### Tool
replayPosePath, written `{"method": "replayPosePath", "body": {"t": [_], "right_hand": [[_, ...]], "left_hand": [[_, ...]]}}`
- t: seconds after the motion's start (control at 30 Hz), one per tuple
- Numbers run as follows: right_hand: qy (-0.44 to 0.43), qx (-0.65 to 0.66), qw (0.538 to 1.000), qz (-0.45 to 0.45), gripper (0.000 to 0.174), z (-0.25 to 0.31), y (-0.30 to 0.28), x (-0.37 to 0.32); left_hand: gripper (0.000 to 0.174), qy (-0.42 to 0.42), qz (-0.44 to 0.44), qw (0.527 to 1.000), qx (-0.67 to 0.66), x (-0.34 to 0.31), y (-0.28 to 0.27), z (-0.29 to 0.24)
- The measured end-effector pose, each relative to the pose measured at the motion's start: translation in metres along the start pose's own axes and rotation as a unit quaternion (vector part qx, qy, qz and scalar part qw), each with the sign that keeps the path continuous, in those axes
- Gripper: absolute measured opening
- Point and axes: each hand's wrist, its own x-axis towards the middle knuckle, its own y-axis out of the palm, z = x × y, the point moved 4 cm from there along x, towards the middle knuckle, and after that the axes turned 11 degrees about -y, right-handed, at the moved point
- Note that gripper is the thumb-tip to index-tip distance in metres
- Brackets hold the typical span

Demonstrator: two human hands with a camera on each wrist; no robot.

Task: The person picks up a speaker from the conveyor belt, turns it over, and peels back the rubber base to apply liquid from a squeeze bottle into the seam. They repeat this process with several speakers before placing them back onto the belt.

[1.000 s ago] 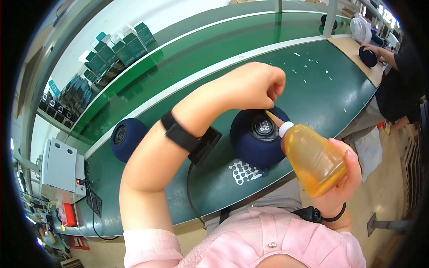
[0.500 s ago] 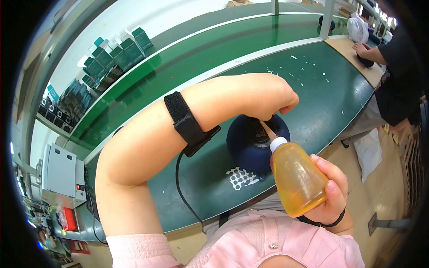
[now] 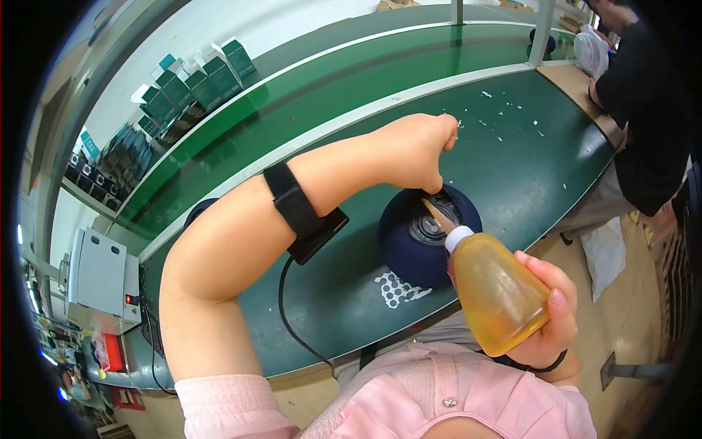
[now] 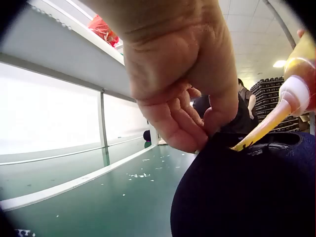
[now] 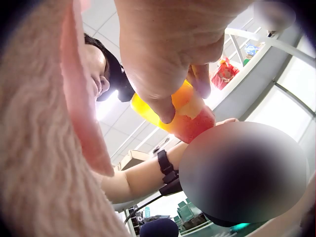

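Down by the near edge of the green table (image 3: pixel 512 154) sits a dark blue round speaker (image 3: pixel 406 245), with the nozzle of an amber squeeze bottle (image 3: pixel 501 293) poking into its top recess. The right hand (image 3: pixel 552 322) grasps the tilted bottle's body. The left hand (image 3: pixel 413 150) is bunched on the speaker's far rim, fingers curled; whether it pinches anything I cannot tell. 1 perforated white sheet (image 3: pixel 398 287) lies just beside the speaker, on its near side.

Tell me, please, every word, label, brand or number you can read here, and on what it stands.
None can be read in any view.
Teal cardboard boxes on the shelf: print too small.
Round dark blue fabric speaker: marks on its black centre blurred.
Amber plastic squeeze bottle: no label shows.
Grey metal box: no legible marking.
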Motion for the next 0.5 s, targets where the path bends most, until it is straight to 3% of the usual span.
{"method": "replayPosePath", "body": {"t": [0.07,0.23,0.3,0.33,0.37,0.4,0.43,0.5], "right_hand": [[0.006,0.0,1.0,0.001,0.096,0.0,0.0,0.0],[0.032,0.013,0.998,0.047,0.096,-0.004,0.001,0.001],[-0.024,0.022,0.999,-0.028,0.069,-0.006,0.005,-0.008],[-0.023,0.022,0.999,-0.027,0.069,-0.002,0.005,-0.008],[0.108,0.209,0.97,-0.06,0.054,-0.005,0.005,-0.012],[0.233,0.384,0.889,-0.091,0.045,-0.008,0.01,-0.016],[0.235,0.383,0.889,-0.091,0.045,-0.007,0.01,-0.015],[0.249,0.471,0.838,-0.123,0.041,-0.006,0.012,-0.015]], "left_hand": [[0.036,-0.13,0.038,0.989,-0.055,-0.009,0.001,0.01],[0.036,-0.235,0.048,0.953,-0.185,-0.029,0.003,0.02],[0.036,-0.257,0.041,0.943,-0.21,-0.032,0.004,0.024],[0.036,-0.271,0.035,0.936,-0.223,-0.035,0.004,0.025],[0.036,-0.286,0.03,0.928,-0.236,-0.036,0.005,0.026],[0.036,-0.285,0.032,0.928,-0.236,-0.036,0.007,0.028],[0.036,-0.282,0.021,0.928,-0.244,-0.036,0.008,0.031],[0.035,-0.276,0.011,0.928,-0.251,-0.035,0.01,0.033]]}}
